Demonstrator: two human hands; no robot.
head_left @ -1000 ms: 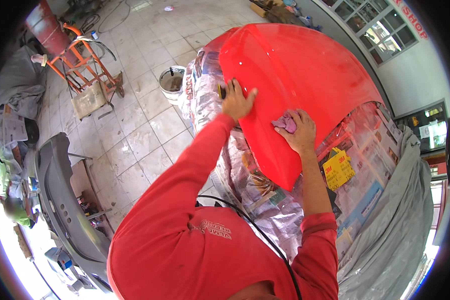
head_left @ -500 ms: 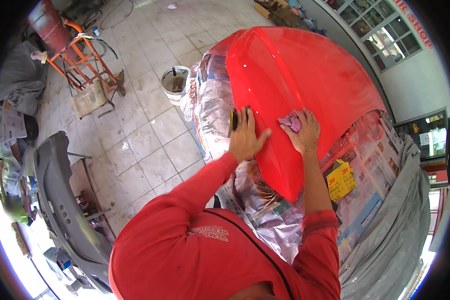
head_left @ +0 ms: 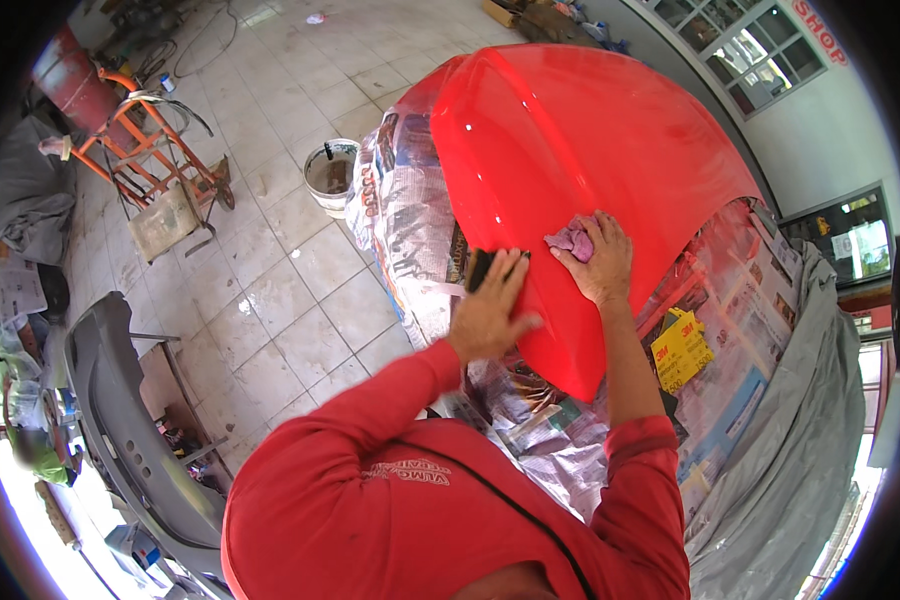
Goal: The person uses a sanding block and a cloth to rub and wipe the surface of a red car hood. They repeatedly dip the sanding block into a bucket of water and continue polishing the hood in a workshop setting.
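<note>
We noted a workshop with a pale tiled floor [head_left: 280,285], where a white bucket [head_left: 329,192] stood off the left edge of a glossy red panel [head_left: 595,160]. Sheets of newspaper [head_left: 400,240] skirted that left edge and the curved right one, presumably to shield whatever lay beneath; a yellow packet [head_left: 682,352] rested on the paper outside the right edge, apparently within easy reach. The left hand [head_left: 489,312] was at the left edge, above the pointed near corner, its fingers laid nearly straight over a dark pad [head_left: 480,267]; we judged the flat spread suited to even pressure. The right hand [head_left: 602,262] was farther in from that edge, its fingers bent and grasping a crumpled purple cloth [head_left: 568,241] against the panel, seemingly kept bunched for control. Blur and the fingers concealed most of the pad, so we could not tell whether it was gripped or merely pressed. The cloth's underside was hidden, and we could not make out the bucket's contents clearly.
</note>
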